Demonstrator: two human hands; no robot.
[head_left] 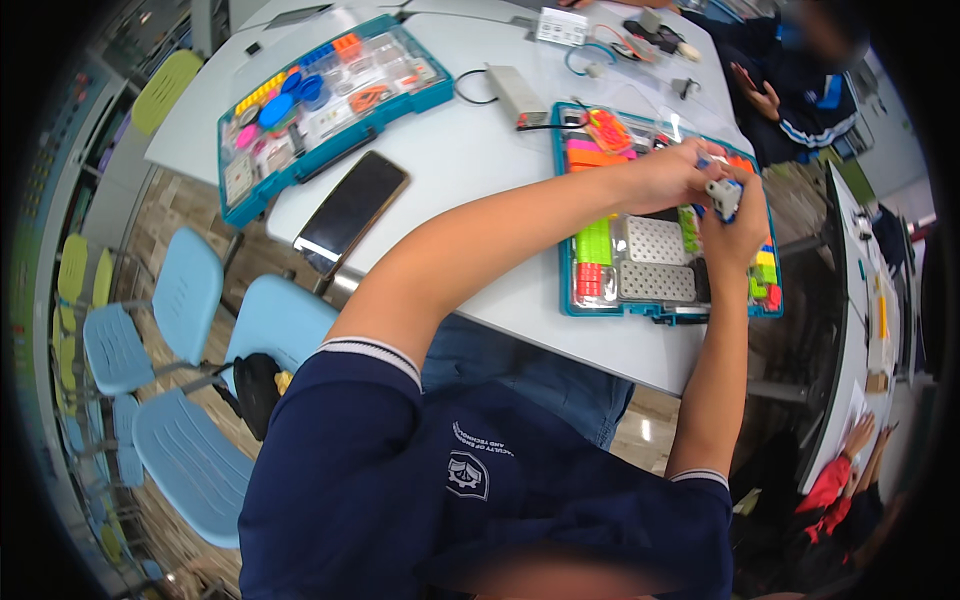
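Over the right-hand parts case (572, 250), my two hands come together. My right hand (742, 228) is closed round a small white-and-blue plastic building piece (724, 198). My left hand (682, 172) reaches across from the left, its fingers bent in close beside that piece; a bluish bit shows at its fingertips, too small to name. Beneath my hands, the open teal case holds grey perforated blocks (655, 242), lime green blocks (593, 243), red blocks (589, 280) and orange pieces (610, 130).
A second open teal case (235, 205) with coloured parts stands at the left. Between the cases are a smartphone (352, 212) and a grey box with a black cable (515, 95). Loose wired parts (625, 45) lie at the back. Another person's hand (757, 95) is at the far right.
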